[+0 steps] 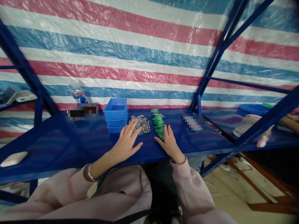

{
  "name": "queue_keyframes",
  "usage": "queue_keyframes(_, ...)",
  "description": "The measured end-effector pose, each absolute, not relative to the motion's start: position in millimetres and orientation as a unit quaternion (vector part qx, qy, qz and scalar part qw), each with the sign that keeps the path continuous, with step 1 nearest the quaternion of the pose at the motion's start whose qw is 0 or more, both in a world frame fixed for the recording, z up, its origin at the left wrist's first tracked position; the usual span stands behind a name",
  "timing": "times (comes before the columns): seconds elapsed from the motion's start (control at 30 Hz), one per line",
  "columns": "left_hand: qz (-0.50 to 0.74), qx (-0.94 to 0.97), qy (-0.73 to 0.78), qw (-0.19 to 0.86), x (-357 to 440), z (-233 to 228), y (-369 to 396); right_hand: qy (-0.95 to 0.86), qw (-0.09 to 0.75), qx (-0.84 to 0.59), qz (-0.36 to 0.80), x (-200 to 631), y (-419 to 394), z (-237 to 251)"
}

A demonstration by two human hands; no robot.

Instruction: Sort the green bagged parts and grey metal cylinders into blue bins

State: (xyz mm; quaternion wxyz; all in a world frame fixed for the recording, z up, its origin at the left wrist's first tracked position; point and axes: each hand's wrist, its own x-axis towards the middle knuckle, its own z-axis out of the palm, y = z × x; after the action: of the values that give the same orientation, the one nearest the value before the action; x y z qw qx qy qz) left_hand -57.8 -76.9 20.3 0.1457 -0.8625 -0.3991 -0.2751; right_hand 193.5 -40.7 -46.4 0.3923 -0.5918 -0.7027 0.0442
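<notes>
My left hand [127, 141] is open with its fingers spread, at the near left edge of a pile of small grey pieces [144, 126]; whether the fingertips touch the pile I cannot tell. Open too, my right hand [170, 141] is at the near end of a row of green packets [158, 120], its fingers beside them. The packets overlap in a line running away from me. To the left of the grey pile stands a stack of blue plastic bins [116, 123]. The pieces are too small for me to name their kind.
A clear bottle [78, 95] stands at the back left, near a blurred-out item. A white rounded object [14, 159] lies at the left front of the blue table [91, 144]. Blue metal posts [210, 59] frame the table before a striped sheet [130, 49]. Another person's arm [291, 123] shows at far right.
</notes>
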Motion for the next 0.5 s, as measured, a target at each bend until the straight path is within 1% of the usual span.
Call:
queue_keyframes(0.1, -0.201, -0.916, -0.321, 0.133, -32.9, 9.8, -84.5, -0.697, 0.430, -0.567, 0.090, 186.2, -32.0, -45.2)
queue_keyframes(0.17, -0.172, -0.938, -0.275, 0.126, -17.6, 5.6, -89.2, -0.698, 0.453, -0.533, 0.150, 188.4, -30.9, -45.6)
queue_keyframes(0.23, -0.161, -0.948, -0.244, 0.124, -4.5, 4.7, -92.4, -0.712, 0.453, -0.488, 0.223, 197.1, -31.4, -43.4)
queue_keyframes(0.3, -0.166, -0.950, -0.233, 0.128, 5.8, 6.7, -92.3, -0.730, 0.436, -0.449, 0.274, 209.3, -29.2, -34.2)
queue_keyframes(0.37, -0.176, -0.947, -0.231, 0.138, 14.2, 9.3, -87.4, -0.739, 0.436, -0.437, 0.270, 219.6, -19.2, -15.3)
queue_keyframes(0.43, -0.176, -0.946, -0.225, 0.152, 22.1, 10.0, -77.6, -0.724, 0.465, -0.454, 0.228, 222.9, 1.5, 11.5)
queue_keyframes(0.5, -0.168, -0.947, -0.219, 0.167, 30.2, 7.6, -64.7, -0.725, 0.463, -0.465, 0.209, 218.1, 30.7, 39.4)
